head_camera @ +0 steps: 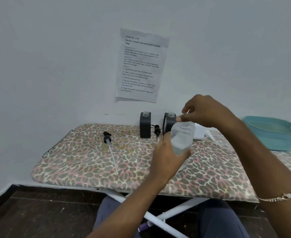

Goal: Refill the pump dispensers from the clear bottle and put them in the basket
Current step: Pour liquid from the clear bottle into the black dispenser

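My left hand point(167, 155) grips the clear bottle point(182, 138) around its body, holding it above the leopard-print board point(89, 162). My right hand point(204, 112) is at the bottle's top, fingers curled around the cap area; the cap itself is hidden. Two dark square dispensers stand open-necked at the back: one point(145, 125) in plain sight, the other point(168, 122) partly behind the bottle. One pump head with a long tube point(109, 146) lies on the board to the left. A second pump head point(156, 130) lies between the two dispensers. A teal basket point(273, 133) sits at the far right.
A printed sheet point(141, 64) is stuck to the white wall behind the board. A white object point(198, 133) lies behind the bottle near the basket. White folding legs point(158, 219) cross under the board, above a dark floor, and my knees are below.
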The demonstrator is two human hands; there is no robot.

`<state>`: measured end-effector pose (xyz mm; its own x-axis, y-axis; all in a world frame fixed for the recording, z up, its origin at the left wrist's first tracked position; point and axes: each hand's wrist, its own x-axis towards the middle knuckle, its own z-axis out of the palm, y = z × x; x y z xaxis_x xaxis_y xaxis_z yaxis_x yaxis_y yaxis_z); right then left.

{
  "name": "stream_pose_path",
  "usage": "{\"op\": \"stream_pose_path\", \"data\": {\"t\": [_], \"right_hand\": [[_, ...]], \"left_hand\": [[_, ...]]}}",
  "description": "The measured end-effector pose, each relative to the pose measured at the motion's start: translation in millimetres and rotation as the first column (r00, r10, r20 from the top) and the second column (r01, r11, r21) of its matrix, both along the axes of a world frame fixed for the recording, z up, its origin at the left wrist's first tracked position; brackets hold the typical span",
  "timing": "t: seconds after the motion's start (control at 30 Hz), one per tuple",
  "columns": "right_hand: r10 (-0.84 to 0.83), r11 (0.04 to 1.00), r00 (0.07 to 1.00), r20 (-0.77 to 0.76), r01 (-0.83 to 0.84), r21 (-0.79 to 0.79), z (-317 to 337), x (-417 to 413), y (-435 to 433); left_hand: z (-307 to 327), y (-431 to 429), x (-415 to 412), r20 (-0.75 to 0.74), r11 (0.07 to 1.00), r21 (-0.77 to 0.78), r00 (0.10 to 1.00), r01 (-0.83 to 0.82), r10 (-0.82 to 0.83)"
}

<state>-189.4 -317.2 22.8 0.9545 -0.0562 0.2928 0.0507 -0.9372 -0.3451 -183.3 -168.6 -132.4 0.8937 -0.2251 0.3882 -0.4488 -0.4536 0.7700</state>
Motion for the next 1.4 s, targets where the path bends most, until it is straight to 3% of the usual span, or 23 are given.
{"op": "stream_pose_path", "data": {"t": [0.33,0.63,0.9,1.4], "right_hand": [[0.087,0.996,0.996,0.034,-0.088,0.031,3,-3,9],[0.159,0.954,0.980,0.124,-0.185,0.238,2,19,47],[-0.139,0.882,0.973,0.183,0.038,0.470,-77,88,64],[-0.223,0.830,0.975,-0.020,0.201,0.520,-139,143,117]], "left_hand": [[10,1,-3,0.036,0.995,-0.032,0.995,-0.097,0.098],[15,58,9,0.094,0.957,-0.142,0.959,-0.253,0.268],[6,97,15,0.089,0.930,-0.196,0.938,-0.312,0.334],[-3,108,19,0.122,0.913,-0.167,0.911,-0.371,0.393]]}}
